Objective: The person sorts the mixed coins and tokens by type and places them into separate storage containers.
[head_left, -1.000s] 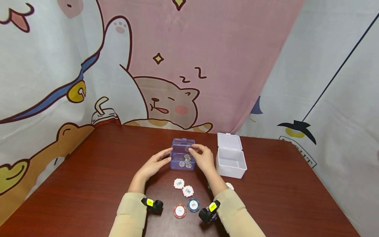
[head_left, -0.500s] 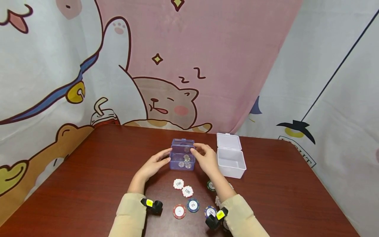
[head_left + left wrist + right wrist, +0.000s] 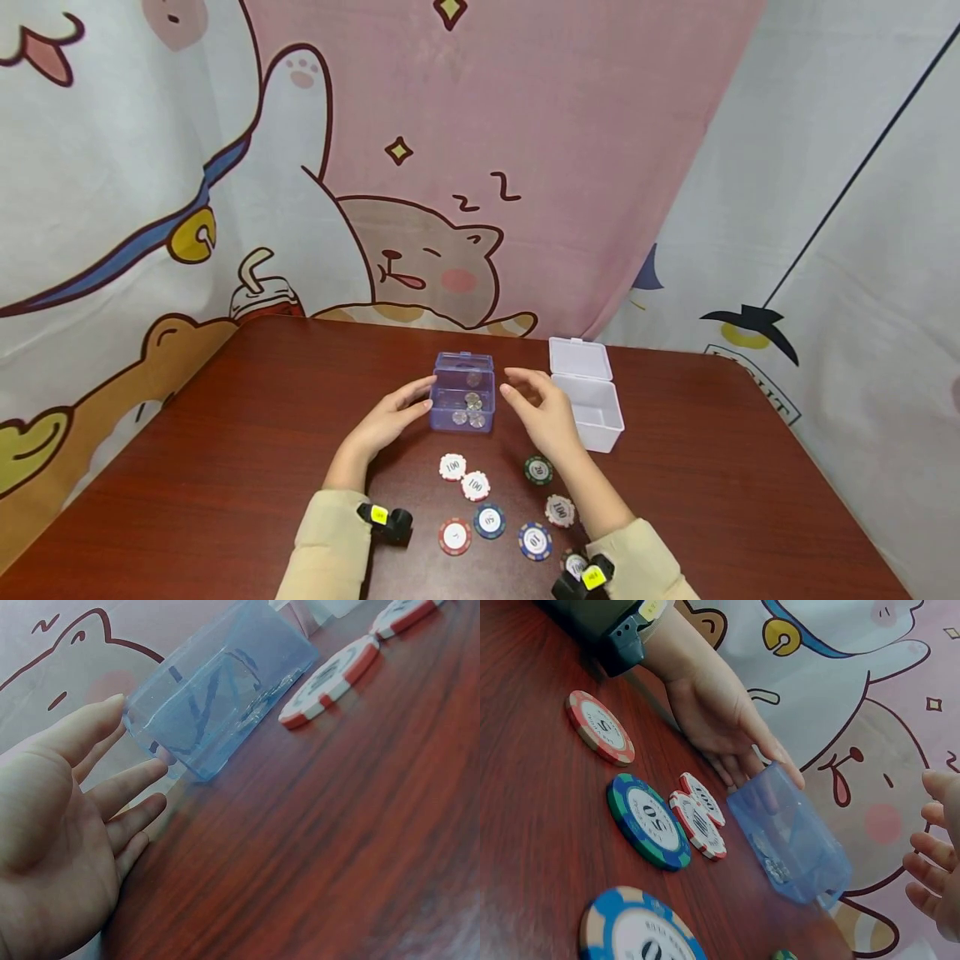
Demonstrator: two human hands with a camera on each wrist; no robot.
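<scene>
A small clear blue plastic box stands with its lid up in the middle of the table. Several silvery coins lie inside it. At its left side, my left hand touches the box with thumb and fingertips; the left wrist view shows this hand with its fingers spread and fairly straight. My right hand holds nothing and hovers apart from the box, between it and a white plastic box with a raised lid. In the right wrist view, the right hand's loosely bent fingers appear at the edge.
Nearer me lie several poker chips: two white 100 chips, a blue chip, a red chip, a green chip and others around my right forearm. Behind the wooden table hangs a cartoon cloth.
My right hand has let go of the blue box's right side and drawn away to the right, uncovering more chips. The left hand stays at the box.
</scene>
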